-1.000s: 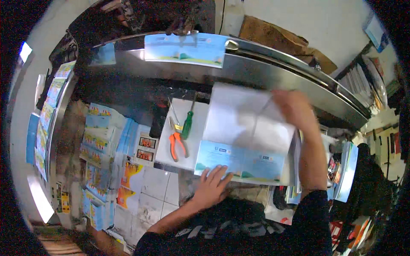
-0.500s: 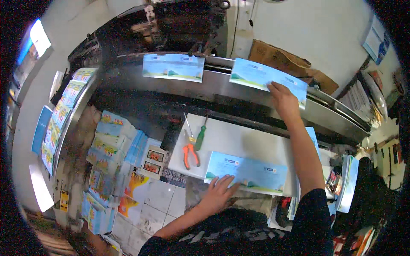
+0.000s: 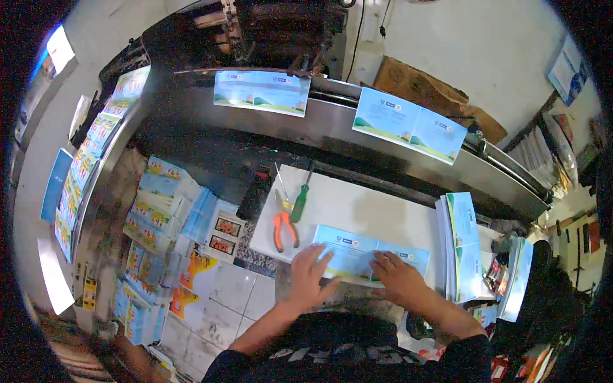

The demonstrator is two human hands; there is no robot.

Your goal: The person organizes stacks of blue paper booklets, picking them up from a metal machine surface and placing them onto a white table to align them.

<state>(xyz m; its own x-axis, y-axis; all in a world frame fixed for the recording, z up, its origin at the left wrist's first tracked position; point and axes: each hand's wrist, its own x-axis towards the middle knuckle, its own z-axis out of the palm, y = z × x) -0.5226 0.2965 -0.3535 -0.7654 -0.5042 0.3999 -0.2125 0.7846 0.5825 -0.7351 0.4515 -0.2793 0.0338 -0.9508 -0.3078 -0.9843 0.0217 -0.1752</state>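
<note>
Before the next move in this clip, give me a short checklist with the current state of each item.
1. Both hands on the top booklet: left hand and right hand lie flat on the blue-and-white booklet: ok.
2. Booklet gripped or only pressed: cannot tell.
3. Pliers and green screwdriver apart from the hands on the white board: ok.
4. Two open booklets, left one and right one, sit apart on the metal rail: ok.
5. Stack of booklets at the right stands even: ok.
</note>
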